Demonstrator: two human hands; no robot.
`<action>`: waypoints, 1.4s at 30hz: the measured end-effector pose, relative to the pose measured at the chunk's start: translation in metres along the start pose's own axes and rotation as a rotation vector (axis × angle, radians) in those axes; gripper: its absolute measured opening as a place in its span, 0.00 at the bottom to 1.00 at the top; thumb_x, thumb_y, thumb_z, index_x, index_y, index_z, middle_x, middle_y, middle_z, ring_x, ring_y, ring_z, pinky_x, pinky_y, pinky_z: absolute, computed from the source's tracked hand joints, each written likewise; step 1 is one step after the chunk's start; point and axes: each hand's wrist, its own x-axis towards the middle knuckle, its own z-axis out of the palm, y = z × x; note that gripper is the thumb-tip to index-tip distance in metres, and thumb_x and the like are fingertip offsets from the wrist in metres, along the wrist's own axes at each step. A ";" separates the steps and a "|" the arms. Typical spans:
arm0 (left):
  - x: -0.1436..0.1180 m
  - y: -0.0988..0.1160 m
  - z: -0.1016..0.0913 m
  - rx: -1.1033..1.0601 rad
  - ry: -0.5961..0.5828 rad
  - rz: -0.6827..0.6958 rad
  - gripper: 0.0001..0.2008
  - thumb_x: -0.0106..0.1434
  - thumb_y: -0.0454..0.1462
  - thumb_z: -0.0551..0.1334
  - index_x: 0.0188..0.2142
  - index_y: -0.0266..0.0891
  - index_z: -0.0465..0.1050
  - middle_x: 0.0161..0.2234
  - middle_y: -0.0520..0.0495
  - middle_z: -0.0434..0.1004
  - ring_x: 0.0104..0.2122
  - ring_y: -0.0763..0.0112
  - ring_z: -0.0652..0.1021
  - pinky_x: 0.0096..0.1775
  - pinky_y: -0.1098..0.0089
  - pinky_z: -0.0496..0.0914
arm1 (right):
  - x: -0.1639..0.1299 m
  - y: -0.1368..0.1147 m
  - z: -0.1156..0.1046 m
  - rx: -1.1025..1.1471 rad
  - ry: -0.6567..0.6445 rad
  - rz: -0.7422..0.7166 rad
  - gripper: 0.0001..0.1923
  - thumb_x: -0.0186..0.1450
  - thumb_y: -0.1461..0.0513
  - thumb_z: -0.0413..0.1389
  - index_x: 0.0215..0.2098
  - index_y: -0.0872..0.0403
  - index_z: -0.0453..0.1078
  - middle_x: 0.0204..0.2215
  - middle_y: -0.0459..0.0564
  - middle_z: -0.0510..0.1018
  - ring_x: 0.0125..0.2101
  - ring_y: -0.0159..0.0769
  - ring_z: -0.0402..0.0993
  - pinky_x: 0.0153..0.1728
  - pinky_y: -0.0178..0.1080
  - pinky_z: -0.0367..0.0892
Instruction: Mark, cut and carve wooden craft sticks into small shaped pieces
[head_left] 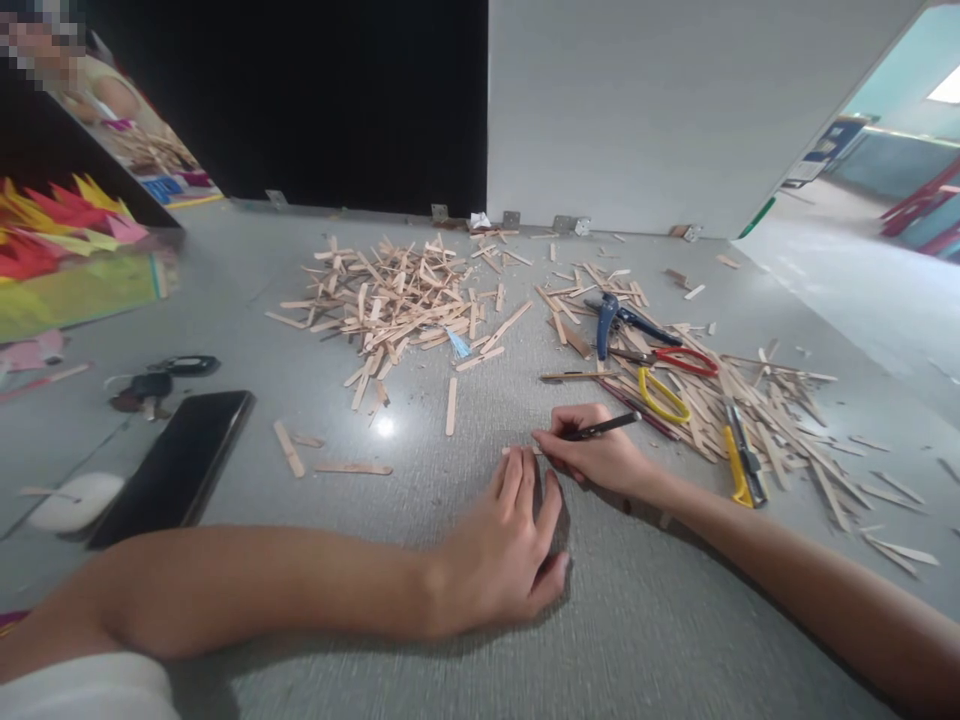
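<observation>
My left hand lies flat on the grey table, its fingertips pressing down a small wooden stick of which only the end shows. My right hand grips a dark pen, its tip touching that stick just beyond my left fingers. A big heap of wooden craft sticks lies further back at the centre. More sticks spread out to the right of my right hand.
Among the right-hand sticks lie blue pliers, red-handled scissors, yellow-handled scissors and a yellow utility knife. A black phone, a white mouse and keys sit at left. Coloured paper lies far left; another person sits behind.
</observation>
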 end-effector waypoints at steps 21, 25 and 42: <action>-0.001 0.000 0.002 -0.057 0.003 0.004 0.36 0.75 0.51 0.52 0.62 0.15 0.68 0.58 0.11 0.77 0.60 0.30 0.78 0.62 0.46 0.66 | 0.001 0.001 -0.001 -0.109 0.043 -0.001 0.20 0.64 0.56 0.58 0.18 0.49 0.59 0.10 0.40 0.65 0.11 0.25 0.59 0.12 0.28 0.50; -0.001 0.000 0.001 -0.043 0.002 0.009 0.36 0.75 0.51 0.51 0.62 0.15 0.68 0.58 0.11 0.77 0.60 0.29 0.78 0.62 0.45 0.66 | 0.000 0.000 -0.001 -0.101 0.045 0.009 0.19 0.63 0.55 0.58 0.18 0.49 0.59 0.10 0.39 0.64 0.10 0.25 0.60 0.11 0.28 0.51; -0.001 0.001 0.005 -0.065 -0.001 0.005 0.36 0.75 0.52 0.51 0.63 0.17 0.67 0.59 0.14 0.77 0.60 0.31 0.78 0.63 0.45 0.64 | 0.000 0.002 0.000 -0.006 0.044 0.006 0.23 0.65 0.51 0.63 0.19 0.50 0.61 0.11 0.39 0.67 0.10 0.25 0.62 0.11 0.27 0.56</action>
